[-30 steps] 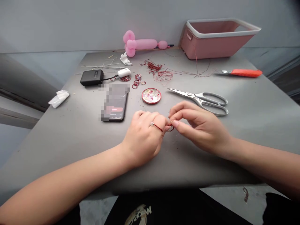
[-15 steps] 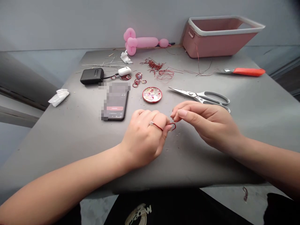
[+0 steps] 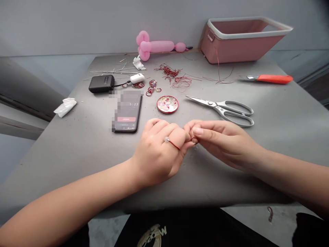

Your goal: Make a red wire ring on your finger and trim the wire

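Observation:
My left hand (image 3: 159,151) is curled into a loose fist on the grey table (image 3: 77,137), with a thin red wire ring bearing a pale bead round one finger. Its fingertips pinch a small red wire loop (image 3: 193,139). My right hand (image 3: 223,142) meets it from the right, thumb and forefinger pinched on the same loop. Both hands rest near the table's front edge. A small round dish of pale beads (image 3: 167,104) lies just beyond the hands.
Scissors (image 3: 223,108) lie behind my right hand. A phone (image 3: 127,111), a black power bank (image 3: 101,83), a white earbud case (image 3: 136,78), several red wire rings (image 3: 151,89) and wire scraps (image 3: 174,77) sit farther back. A pink basket (image 3: 241,39), orange-handled cutter (image 3: 272,79), pink balloon (image 3: 156,46) and crumpled tissue (image 3: 64,106) line the edges.
My right hand drew slightly back from the loop, then closed in again and now pinches it against my left fingertips. The left hand has barely moved.

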{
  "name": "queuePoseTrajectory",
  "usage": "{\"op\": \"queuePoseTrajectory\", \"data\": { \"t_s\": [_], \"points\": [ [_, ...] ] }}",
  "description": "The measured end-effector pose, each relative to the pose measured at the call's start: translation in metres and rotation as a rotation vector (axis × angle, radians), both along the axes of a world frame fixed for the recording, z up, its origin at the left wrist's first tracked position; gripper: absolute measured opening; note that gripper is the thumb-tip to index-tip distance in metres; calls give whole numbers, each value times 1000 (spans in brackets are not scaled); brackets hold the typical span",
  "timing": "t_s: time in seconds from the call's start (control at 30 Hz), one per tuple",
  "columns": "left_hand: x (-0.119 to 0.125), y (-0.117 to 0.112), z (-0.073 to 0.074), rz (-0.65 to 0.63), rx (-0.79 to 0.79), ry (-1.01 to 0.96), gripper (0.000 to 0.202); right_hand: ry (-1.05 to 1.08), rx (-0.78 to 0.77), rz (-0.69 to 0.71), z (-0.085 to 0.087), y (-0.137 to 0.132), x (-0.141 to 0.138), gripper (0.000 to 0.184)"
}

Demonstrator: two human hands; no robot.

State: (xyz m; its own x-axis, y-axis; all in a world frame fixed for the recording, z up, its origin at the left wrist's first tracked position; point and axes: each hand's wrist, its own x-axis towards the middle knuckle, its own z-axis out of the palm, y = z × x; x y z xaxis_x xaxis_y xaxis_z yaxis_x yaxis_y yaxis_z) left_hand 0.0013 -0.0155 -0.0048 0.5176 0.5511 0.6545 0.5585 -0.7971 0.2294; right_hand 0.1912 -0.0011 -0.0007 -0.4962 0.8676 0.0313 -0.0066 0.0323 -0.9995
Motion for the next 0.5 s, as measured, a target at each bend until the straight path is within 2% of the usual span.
{"op": "queuePoseTrajectory", "data": {
  "t_s": [0.07, 0.1, 0.17, 0.23, 0.3, 0.37, 0.43, 0.5],
  "points": [
    [0, 0, 1, 34, -70, -39, 13, -138, 338, -169, 0, -1, 3, 11],
    [-1, 0, 1, 46, -100, -59, 14, -207, 519, -233, 0, -2, 4, 12],
    [-1, 0, 1, 47, -128, -91, 14, -320, 822, -289, 1, -2, 6, 21],
    [-1, 1, 1, 33, -127, -102, 12, -384, 994, -291, 2, -3, 6, 22],
    [-1, 2, 0, 22, -115, -98, 11, -401, 1059, -289, 2, -3, 5, 22],
    [-1, 2, -2, 21, -93, -80, 10, -392, 1047, -284, 4, -4, 4, 19],
    [-2, 3, -3, 24, -50, -54, 10, -362, 934, -261, 6, -6, 4, 12],
    [-2, 2, -3, 28, -2, -24, 10, -317, 699, -209, 7, -7, 4, 3]
  ]
}}
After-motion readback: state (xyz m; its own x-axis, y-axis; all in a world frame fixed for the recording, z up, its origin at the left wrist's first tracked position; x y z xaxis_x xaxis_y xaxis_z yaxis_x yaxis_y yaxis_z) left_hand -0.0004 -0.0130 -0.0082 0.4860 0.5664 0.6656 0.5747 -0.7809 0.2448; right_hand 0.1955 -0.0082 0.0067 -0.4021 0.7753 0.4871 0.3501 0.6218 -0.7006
